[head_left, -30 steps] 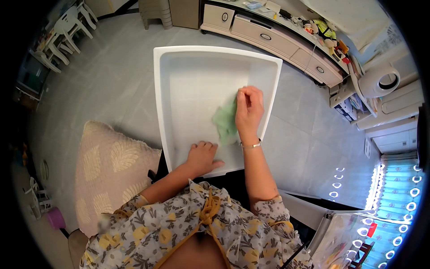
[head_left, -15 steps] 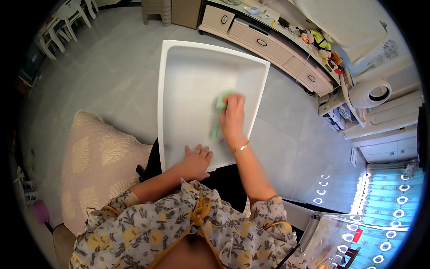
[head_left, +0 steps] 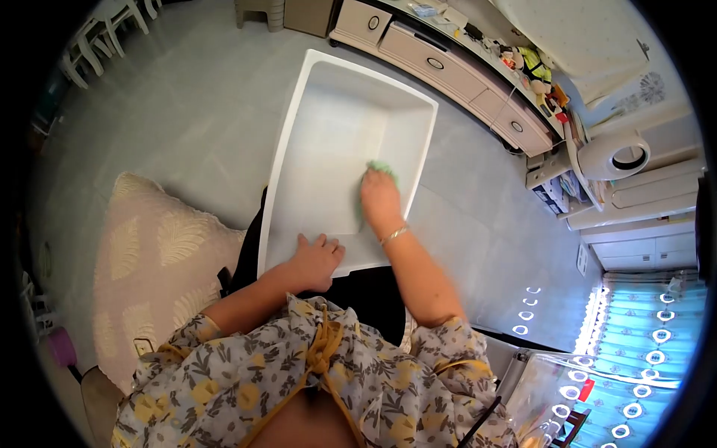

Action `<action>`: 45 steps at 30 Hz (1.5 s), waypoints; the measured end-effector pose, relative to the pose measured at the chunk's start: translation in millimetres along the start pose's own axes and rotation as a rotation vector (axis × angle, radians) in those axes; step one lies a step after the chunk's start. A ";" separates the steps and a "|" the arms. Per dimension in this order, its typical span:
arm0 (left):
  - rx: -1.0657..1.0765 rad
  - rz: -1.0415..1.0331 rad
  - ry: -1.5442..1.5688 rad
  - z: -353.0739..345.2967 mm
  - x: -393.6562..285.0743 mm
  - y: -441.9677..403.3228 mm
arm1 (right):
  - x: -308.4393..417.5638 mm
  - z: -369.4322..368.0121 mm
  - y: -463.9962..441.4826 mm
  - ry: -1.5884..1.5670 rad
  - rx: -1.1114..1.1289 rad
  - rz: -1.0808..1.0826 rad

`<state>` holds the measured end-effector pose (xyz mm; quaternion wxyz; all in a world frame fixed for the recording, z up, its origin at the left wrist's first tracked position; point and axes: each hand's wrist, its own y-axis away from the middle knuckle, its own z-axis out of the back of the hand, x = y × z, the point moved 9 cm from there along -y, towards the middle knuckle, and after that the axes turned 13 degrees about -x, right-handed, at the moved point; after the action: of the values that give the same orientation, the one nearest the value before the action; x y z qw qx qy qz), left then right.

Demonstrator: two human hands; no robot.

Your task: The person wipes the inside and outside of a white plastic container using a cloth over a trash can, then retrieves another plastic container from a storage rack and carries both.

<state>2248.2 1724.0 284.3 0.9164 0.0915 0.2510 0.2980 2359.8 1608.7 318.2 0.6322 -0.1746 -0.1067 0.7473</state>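
Observation:
A deep white plastic bin (head_left: 321, 142) rests tilted across my lap, its open side toward me. Inside it, my right hand (head_left: 382, 203) is closed on a light green cloth (head_left: 385, 167), pressed against the bin's inner surface near the right wall. Most of the cloth is hidden under the fingers, and the hand is slightly blurred. My left hand (head_left: 317, 263) lies over the near rim, its fingers spread and resting on the inside of the bin; it holds no separate object.
A beige patterned cushion (head_left: 160, 254) is at my left. Grey tiled floor (head_left: 202, 112) surrounds the bin. Beyond stands a long low cabinet (head_left: 448, 71) with toys and small items on top. White chairs (head_left: 123, 26) are at the far left, and blue curtains (head_left: 635, 336) hang at the right.
The bin has tilted clockwise, its far end swinging right. My right hand has moved slightly down with the cloth, now more bunched under the fingers. My left hand stays at the near rim.

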 end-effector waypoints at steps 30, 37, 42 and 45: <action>0.035 -0.318 0.102 -4.1 -35.7 30.7 | 56.1 38.3 -33.4 -0.996 -0.330 -0.452; 0.101 -0.228 0.018 -37.4 -34.2 20.5 | 12.2 66.4 -112.1 -0.825 -0.662 -0.713; 0.016 -0.240 0.119 -24.2 -34.5 23.3 | 85.9 60.3 -129.2 -0.853 -0.605 -0.430; -0.032 -0.248 0.151 -28.6 -31.4 23.7 | 102.9 30.3 -129.2 -0.923 -0.224 -0.302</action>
<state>2199.8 1725.0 280.1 0.9260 0.0225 0.3238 0.1926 2450.8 1734.6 382.1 0.5977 0.1251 -0.4791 0.6305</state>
